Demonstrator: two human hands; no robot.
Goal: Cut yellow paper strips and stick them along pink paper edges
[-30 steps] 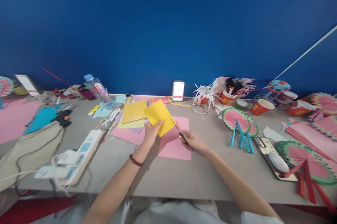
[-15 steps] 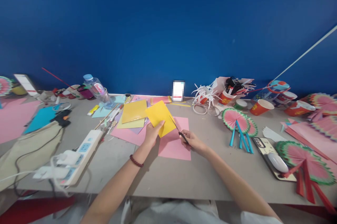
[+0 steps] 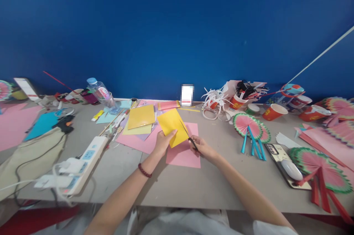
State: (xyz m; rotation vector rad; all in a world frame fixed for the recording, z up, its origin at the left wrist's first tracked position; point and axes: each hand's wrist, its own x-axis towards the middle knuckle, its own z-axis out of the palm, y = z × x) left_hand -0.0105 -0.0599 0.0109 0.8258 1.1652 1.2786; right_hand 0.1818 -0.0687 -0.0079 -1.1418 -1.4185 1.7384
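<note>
My left hand (image 3: pixel 163 142) pinches a yellow sheet of paper (image 3: pixel 172 123) by its lower left edge, thumb on top. The sheet is held tilted above the table. In my right hand (image 3: pixel 199 146) is a pair of black-handled scissors (image 3: pixel 192 141), whose blades lie at the sheet's right edge. Whether the blades are closed is hard to make out. Under both hands a pink sheet (image 3: pixel 184 157) lies flat on the table, partly covered by the yellow one.
Yellow folded papers (image 3: pixel 141 116) lie left of my hands. Further left are a tilted water bottle (image 3: pixel 103 95) and a power strip (image 3: pixel 87 165). A phone (image 3: pixel 187 95) stands at the wall. To the right are paper fans (image 3: pixel 247 126), red cups (image 3: pixel 274 112) and a mouse (image 3: pixel 291 169).
My left hand and the yellow sheet have shifted right and slightly toward me, bringing the sheet further onto the scissors. My right hand has barely moved.
</note>
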